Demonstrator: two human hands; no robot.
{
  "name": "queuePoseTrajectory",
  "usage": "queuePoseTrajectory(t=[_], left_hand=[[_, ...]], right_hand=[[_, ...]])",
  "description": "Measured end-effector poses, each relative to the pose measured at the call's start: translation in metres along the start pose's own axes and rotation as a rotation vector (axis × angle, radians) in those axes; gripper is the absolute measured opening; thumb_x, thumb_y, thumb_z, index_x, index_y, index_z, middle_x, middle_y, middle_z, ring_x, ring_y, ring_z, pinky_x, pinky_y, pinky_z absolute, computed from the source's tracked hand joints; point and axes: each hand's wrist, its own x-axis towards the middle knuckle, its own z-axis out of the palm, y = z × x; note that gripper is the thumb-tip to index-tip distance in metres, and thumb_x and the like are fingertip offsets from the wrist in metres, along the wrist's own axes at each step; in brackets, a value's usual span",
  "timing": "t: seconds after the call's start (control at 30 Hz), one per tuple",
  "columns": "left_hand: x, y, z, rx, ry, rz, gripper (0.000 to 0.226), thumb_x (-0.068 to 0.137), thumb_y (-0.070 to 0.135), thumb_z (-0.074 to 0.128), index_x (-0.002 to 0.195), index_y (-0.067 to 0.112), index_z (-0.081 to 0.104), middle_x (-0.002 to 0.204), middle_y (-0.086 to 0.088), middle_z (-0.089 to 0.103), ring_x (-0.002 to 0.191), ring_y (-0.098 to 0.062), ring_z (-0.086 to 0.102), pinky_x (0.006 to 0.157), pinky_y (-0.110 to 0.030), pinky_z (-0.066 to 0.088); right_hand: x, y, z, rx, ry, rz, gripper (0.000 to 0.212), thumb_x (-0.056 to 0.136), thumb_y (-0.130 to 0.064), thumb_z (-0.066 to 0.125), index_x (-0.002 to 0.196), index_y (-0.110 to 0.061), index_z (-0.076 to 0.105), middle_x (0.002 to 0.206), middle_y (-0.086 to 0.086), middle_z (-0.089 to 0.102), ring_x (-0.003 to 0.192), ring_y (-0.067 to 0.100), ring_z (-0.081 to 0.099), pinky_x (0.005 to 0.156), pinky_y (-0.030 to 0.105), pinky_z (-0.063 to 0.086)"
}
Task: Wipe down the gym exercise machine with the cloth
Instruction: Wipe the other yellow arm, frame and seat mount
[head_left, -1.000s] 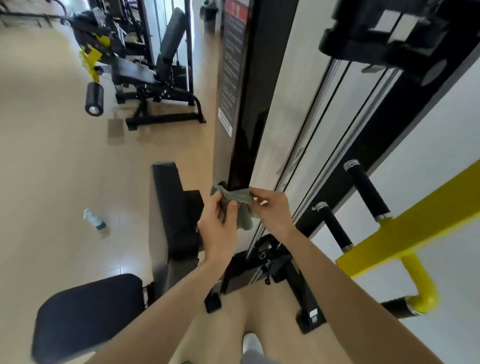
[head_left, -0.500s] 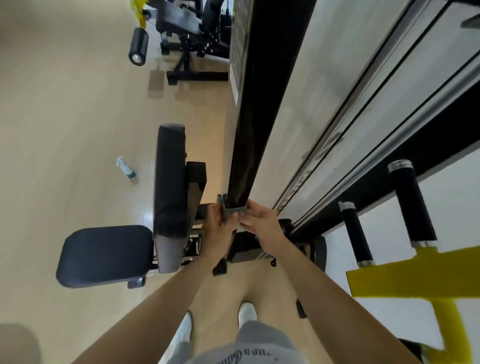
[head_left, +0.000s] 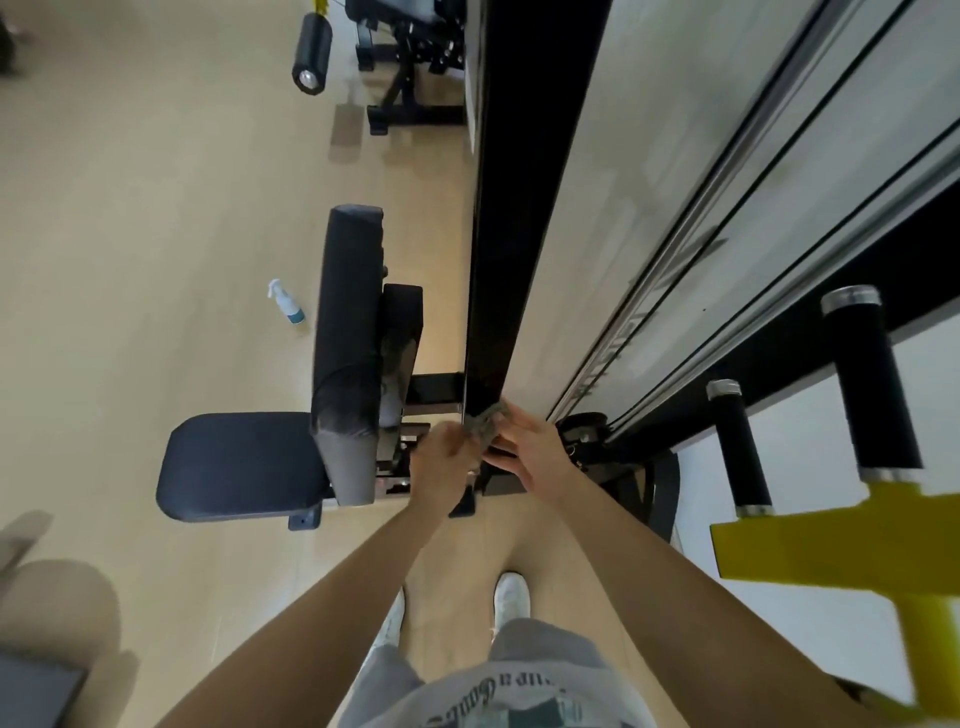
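A: Two hands meet at the cloth (head_left: 485, 423), pressed vs. the bottom end of the machine's black column (head_left: 519, 208).
B: Grip?
A: The left hand (head_left: 441, 457) curls round the cloth; the right hand (head_left: 530, 452) lies w/ fingers straight, tips touching it. A spray bottle (head_left: 285, 304) stands on the floor, left of the back pad (head_left: 348, 322).

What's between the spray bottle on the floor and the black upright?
Head view: from the spray bottle, bare floor, then the backrest pad, then a smaller black pad behind it, short of the black upright.
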Motion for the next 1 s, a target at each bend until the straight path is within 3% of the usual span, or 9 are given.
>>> queuePoseTrajectory(t=[0.13,0.2,0.33,0.43,0.53,0.7,0.83,0.9,1.0], left_hand=[[-0.042,0.003,-0.024,-0.249,-0.097,-0.008,0.017,0.09,0.024,0.067,0.094,0.007,0.067,0.09,-0.019,0.072,0.088,-0.044,0.068,0.088,-0.064,0.054],[-0.054,0.01,-0.039,-0.246,-0.133,-0.001,0.007,0.097,0.014,0.063,0.099,0.012,0.07,0.093,-0.01,0.075,0.09,-0.035,0.072,0.09,-0.062,0.055],[-0.074,0.041,-0.077,-0.188,-0.236,0.093,0.035,0.099,0.004,0.059,0.105,0.034,0.076,0.104,0.001,0.078,0.1,-0.022,0.074,0.093,-0.044,0.059],[-0.09,0.071,-0.112,-0.054,-0.108,0.345,0.033,0.096,0.008,0.064,0.112,0.036,0.074,0.103,0.013,0.077,0.092,-0.01,0.074,0.08,-0.023,0.06],[-0.098,0.097,-0.144,0.01,0.095,0.539,0.018,0.096,0.014,0.067,0.108,0.025,0.076,0.095,0.012,0.077,0.069,-0.011,0.071,0.06,-0.025,0.058],[-0.075,0.119,-0.177,0.107,0.38,0.609,0.022,0.091,0.012,0.071,0.11,0.023,0.071,0.111,0.004,0.068,0.099,-0.01,0.066,0.075,-0.011,0.049],[-0.05,0.109,-0.182,0.126,0.228,0.509,0.043,0.091,0.026,0.075,0.133,0.026,0.064,0.139,0.006,0.057,0.123,-0.001,0.057,0.086,-0.011,0.049],[-0.046,0.102,-0.182,0.036,0.148,0.471,0.046,0.092,0.034,0.072,0.137,0.031,0.06,0.139,0.011,0.058,0.126,-0.006,0.057,0.092,-0.018,0.053],[-0.041,0.096,-0.186,0.006,0.122,0.487,0.048,0.089,0.044,0.069,0.136,0.036,0.059,0.135,0.014,0.06,0.125,-0.012,0.059,0.085,-0.019,0.056]], right_hand=[[-0.032,0.014,-0.003,-0.024,-0.136,0.052,0.029,0.102,-0.018,0.055,0.128,-0.013,0.066,0.119,0.017,0.07,0.114,0.034,0.067,0.091,0.052,0.057],[-0.048,0.023,0.003,-0.001,-0.183,0.079,0.026,0.102,-0.017,0.055,0.124,-0.013,0.069,0.119,0.018,0.069,0.113,0.032,0.068,0.087,0.049,0.058],[-0.072,0.024,0.029,0.131,-0.219,-0.019,0.028,0.099,-0.004,0.053,0.124,-0.008,0.068,0.123,0.02,0.068,0.116,0.034,0.066,0.088,0.046,0.058],[-0.082,0.007,0.057,0.115,-0.13,-0.217,0.033,0.092,0.009,0.056,0.112,-0.01,0.074,0.111,0.017,0.074,0.108,0.033,0.07,0.087,0.038,0.06],[-0.086,-0.02,0.084,-0.046,-0.013,-0.464,0.039,0.088,0.008,0.063,0.117,-0.016,0.074,0.112,0.008,0.075,0.11,0.025,0.07,0.093,0.033,0.057],[-0.081,-0.047,0.122,-0.235,0.058,-0.734,0.044,0.097,-0.005,0.059,0.138,-0.021,0.06,0.131,-0.009,0.065,0.123,0.006,0.059,0.103,0.026,0.05],[-0.063,-0.045,0.147,-0.227,0.193,-0.96,0.041,0.095,0.003,0.061,0.134,-0.009,0.063,0.138,0.003,0.061,0.129,0.008,0.056,0.105,0.027,0.049],[-0.05,-0.039,0.151,-0.237,0.28,-1.02,0.038,0.091,0.01,0.063,0.126,-0.002,0.066,0.135,0.012,0.062,0.128,0.015,0.058,0.105,0.032,0.05],[-0.033,-0.028,0.151,-0.323,0.336,-1.102,0.034,0.087,0.012,0.066,0.119,0.002,0.069,0.135,0.017,0.06,0.127,0.026,0.058,0.104,0.044,0.052]])
